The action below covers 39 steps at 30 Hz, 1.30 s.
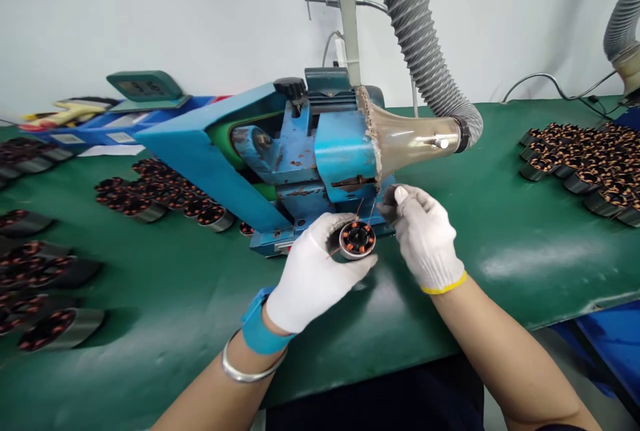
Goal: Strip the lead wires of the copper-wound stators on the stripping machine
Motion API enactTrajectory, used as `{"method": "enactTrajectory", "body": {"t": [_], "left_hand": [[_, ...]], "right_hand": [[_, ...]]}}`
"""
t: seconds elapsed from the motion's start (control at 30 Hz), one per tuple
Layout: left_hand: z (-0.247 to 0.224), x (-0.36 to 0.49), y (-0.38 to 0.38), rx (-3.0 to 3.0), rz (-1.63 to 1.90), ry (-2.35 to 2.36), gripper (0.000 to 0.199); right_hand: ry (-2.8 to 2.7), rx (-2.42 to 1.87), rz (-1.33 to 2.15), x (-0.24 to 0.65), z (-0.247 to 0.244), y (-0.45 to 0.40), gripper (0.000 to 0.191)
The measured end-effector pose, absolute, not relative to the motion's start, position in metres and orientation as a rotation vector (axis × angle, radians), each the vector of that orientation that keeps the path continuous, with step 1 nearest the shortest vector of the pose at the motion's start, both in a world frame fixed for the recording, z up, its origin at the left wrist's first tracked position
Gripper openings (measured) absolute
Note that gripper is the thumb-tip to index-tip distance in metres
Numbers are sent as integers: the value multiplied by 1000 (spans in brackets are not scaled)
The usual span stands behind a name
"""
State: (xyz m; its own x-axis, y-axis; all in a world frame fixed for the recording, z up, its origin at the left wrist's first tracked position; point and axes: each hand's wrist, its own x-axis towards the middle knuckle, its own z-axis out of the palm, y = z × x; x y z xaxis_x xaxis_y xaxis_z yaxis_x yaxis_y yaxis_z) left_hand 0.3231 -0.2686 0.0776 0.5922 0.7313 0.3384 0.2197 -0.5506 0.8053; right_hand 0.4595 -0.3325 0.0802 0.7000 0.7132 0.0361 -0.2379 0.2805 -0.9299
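I have my left hand, in a smooth white glove, gripping a round metal stator with copper windings and loose thin wires, over the green table, between its near edge and the rust-chipped blue machine. My knit-gloved right hand is curled closed just beside it; whether it pinches a wire, I can't tell.

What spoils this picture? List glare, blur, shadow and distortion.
Head view: broad glare on the table at right, small glints on the clear hood; head view: stators at the left edge look smeared and stretched, lens or motion, can't tell which; head view: soft shadow on the wall at upper right; head view: held stator fairly clear.
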Motion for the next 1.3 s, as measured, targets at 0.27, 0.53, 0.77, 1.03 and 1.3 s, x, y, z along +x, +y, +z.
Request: {"method": "enactTrajectory", "body": {"t": [0.27, 0.53, 0.77, 1.03, 1.3], "left_hand": [[88, 344, -259, 1735, 1039, 837, 51], [88, 354, -254, 1691, 1070, 763, 48], [76, 341, -259, 1765, 1090, 738, 51], [77, 344, -253, 1756, 1059, 767, 50], [66, 338, -256, 1760, 1061, 686, 54]], "right_hand": [[-992, -1379, 663, 445, 80, -331, 52], [-1017, -1290, 607, 453, 73, -323, 43], [-994, -1321, 685, 451, 68, -331, 45], [-905, -1298, 779, 450, 73, -325, 52], [-976, -1297, 791, 457, 73, -330, 50]]}}
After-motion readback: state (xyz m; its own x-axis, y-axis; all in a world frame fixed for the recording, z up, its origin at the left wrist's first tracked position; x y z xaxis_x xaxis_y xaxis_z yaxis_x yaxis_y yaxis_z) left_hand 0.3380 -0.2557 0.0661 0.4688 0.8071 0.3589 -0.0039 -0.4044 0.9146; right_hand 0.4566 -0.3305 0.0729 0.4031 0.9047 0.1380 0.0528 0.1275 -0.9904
